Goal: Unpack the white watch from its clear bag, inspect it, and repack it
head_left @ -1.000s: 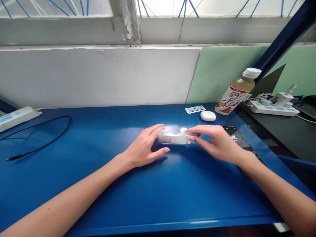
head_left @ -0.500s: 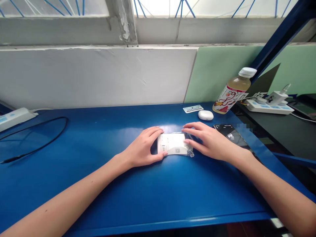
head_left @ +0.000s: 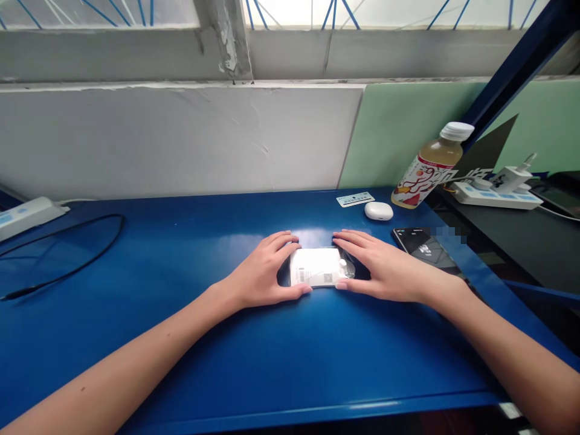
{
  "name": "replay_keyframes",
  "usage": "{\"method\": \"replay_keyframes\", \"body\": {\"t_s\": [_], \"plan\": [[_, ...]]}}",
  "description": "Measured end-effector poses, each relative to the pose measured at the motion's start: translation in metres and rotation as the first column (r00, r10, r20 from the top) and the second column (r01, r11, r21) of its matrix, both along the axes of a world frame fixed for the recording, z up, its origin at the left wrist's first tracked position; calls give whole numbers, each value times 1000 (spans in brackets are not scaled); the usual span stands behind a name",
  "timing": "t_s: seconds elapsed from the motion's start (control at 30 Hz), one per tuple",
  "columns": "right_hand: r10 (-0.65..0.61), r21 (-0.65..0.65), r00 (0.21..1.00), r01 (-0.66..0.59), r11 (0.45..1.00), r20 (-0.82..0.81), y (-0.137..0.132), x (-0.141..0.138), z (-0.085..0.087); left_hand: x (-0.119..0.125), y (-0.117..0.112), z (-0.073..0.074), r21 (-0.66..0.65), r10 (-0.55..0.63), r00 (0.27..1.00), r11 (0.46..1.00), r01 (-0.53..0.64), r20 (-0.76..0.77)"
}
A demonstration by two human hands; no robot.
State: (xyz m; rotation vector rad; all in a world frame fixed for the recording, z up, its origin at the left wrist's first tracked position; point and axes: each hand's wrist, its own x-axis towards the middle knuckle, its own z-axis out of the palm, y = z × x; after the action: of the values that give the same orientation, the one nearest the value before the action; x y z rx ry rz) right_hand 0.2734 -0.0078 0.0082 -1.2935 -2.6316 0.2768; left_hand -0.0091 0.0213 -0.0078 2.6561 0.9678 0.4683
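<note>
A small clear plastic packet (head_left: 317, 267) with a white printed label lies flat on the blue table (head_left: 290, 356), in the middle. My left hand (head_left: 265, 273) cups its left end, fingers curled over the far edge and thumb along the near edge. At the packet's right end my right hand (head_left: 380, 269) does the same, its fingers lying over the far corner and its thumb at the near corner. Both hands touch the packet and rest on the table.
A black phone (head_left: 419, 243) lies just right of my right hand. Behind it are a white earbud case (head_left: 379, 211), a small card (head_left: 355, 199) and a drink bottle (head_left: 430, 170). Power strips sit at far right (head_left: 493, 197) and far left (head_left: 27, 215); a black cable (head_left: 86, 254) loops on the left.
The packet was held up on its edge between my fingertips; now it lies flat on the table, a little nearer to me, with both hands closed in around its ends.
</note>
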Motion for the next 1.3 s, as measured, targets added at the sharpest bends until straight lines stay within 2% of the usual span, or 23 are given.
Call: {"method": "replay_keyframes", "body": {"t_s": [0.2, 0.43, 0.6, 0.7, 0.87, 1.03, 1.3], "plan": [[55, 40, 998, -54, 998, -14, -7, -12, -1, 1, -2, 2, 28, -46, 999, 999, 47, -20], [14, 82, 997, -7, 997, -82, -12, -26, -4, 1, -2, 4, 11, -59, 998, 998, 59, -10], [105, 73, 992, -100, 992, -70, -10, -23, -4, 1, -1, 4, 23, -97, 995, 995, 96, 29], [124, 43, 989, -121, 992, -77, -11, -21, -4, 2, -1, 4, 19, -126, 991, 992, 125, 52], [105, -76, 986, -116, 990, -133, -10, -19, -2, 3, -1, 4, 5, -133, 989, 991, 132, 61], [101, -174, 979, -132, 976, -174, -8, -17, 3, 4, 0, 3, 51, -147, 988, 988, 144, 48], [105, -189, 967, -150, 970, -230, -7, -17, 5, 3, 0, 3, 49, -156, 986, 987, 153, 55]]}}
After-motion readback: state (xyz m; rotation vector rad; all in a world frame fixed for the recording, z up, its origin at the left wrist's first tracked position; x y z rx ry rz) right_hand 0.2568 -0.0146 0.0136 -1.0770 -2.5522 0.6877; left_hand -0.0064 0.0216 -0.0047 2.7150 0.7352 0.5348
